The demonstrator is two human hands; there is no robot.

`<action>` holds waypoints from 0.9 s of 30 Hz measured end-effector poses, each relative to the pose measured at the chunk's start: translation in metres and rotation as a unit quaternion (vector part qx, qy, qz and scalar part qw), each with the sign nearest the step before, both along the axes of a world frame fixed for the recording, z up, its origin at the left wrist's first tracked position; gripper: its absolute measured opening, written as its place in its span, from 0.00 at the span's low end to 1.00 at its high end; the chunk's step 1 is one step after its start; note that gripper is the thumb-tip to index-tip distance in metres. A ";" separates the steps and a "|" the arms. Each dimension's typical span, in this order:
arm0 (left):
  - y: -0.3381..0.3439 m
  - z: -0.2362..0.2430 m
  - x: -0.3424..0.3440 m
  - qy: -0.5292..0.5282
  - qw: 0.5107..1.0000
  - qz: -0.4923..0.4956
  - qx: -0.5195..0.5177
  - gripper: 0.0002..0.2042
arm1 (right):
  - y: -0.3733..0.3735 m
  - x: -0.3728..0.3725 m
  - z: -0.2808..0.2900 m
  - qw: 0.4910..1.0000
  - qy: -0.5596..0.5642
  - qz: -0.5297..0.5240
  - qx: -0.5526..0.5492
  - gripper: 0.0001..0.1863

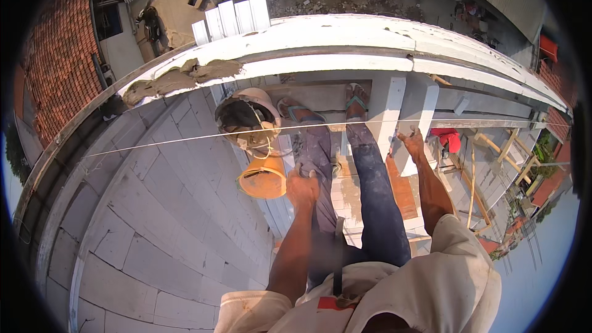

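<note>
My left hand [302,188] rests on my left trouser leg [314,209], its fingers curled against the cloth. My right hand [412,142] is raised beside an upright white block [414,108], fingers apart and slightly bent, near a taut string [185,139] that crosses the view; whether it touches either is unclear. Left of my sandalled feet sits a pale bucket [271,105] with grey contents and a trowel-like, cord-draped clutter inside, too small to tell exactly. An orange-yellow bucket [262,182] lies just below it.
A long white block ledge [327,28] curves ahead, with wet mortar [160,83] and standing blocks [228,18]. Block walling [154,222] drops away at left; timber framing [505,151] is at right. Another person [151,28] is down in the yard beyond.
</note>
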State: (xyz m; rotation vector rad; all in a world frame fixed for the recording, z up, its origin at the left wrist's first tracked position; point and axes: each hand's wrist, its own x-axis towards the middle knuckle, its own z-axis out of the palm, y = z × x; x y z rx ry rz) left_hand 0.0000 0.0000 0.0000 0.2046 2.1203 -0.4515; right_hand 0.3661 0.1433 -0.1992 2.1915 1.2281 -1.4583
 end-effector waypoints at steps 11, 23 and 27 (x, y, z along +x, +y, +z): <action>0.008 -0.011 0.035 -0.005 0.992 -0.015 0.125 0.26 | -0.058 0.043 -0.082 0.989 -0.117 0.038 0.080 0.78; 0.020 0.001 0.029 0.013 0.981 -0.106 0.160 0.25 | -0.101 0.039 -0.107 0.985 -0.162 0.037 0.037 0.67; 0.028 0.007 0.029 0.007 0.989 -0.087 0.117 0.27 | -0.060 0.036 -0.055 0.992 -0.126 0.008 0.026 0.51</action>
